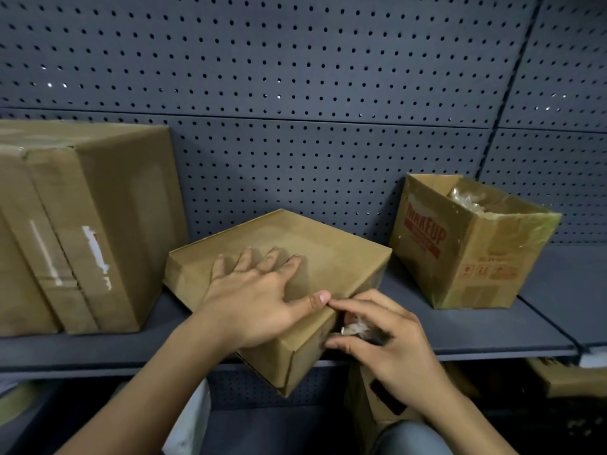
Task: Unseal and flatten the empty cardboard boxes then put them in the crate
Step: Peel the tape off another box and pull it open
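Observation:
A low, plain brown cardboard box (315,247) lies skewed on the grey shelf (486,326), one corner jutting past the front edge. My left hand (256,297) presses flat on its top, fingers spread and the thumb at the near edge. My right hand (384,339) is at the box's right side, fingers curled and pinching a crumpled strip of clear tape (356,328) at that edge.
A big taped cardboard box (82,224) stands at the left of the shelf. At the right an open printed box (466,244) holds crumpled plastic. Perforated grey panels form the back wall. More cardboard (377,399) sits below the shelf.

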The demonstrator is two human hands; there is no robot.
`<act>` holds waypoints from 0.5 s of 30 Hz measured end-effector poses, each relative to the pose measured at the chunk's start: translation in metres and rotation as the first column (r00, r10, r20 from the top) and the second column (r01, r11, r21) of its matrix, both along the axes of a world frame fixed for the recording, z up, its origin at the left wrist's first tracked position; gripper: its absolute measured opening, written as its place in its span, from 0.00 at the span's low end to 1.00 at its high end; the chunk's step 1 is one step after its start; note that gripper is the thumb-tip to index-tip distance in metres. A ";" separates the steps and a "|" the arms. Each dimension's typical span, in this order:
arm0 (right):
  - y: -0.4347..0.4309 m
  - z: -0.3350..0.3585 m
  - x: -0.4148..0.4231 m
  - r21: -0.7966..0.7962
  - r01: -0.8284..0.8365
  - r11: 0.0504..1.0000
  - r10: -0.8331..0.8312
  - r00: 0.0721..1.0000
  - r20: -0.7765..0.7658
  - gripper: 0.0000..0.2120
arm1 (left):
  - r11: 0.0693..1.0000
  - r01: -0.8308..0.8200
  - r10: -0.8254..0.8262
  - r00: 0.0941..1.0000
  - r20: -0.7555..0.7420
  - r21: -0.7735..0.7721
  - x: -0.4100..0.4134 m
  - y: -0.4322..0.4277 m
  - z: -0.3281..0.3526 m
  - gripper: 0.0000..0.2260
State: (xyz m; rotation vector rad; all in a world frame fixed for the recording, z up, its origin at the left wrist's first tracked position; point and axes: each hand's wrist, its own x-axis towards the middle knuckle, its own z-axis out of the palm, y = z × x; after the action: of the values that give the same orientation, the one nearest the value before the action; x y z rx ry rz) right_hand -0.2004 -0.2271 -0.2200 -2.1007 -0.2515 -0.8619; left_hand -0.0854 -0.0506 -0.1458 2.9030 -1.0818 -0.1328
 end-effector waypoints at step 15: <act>-0.066 0.018 -0.006 0.188 0.386 0.903 -0.399 0.916 0.033 0.11 | 0.951 0.290 -0.297 0.953 -0.061 -0.103 0.030 0.016 0.003 0.39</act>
State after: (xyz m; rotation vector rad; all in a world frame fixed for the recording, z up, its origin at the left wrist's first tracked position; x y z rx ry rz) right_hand -0.2066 -0.2931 -0.2017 -1.9828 0.2187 -1.1517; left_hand -0.0551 -0.0343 -0.1431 2.6155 -1.4583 -0.1936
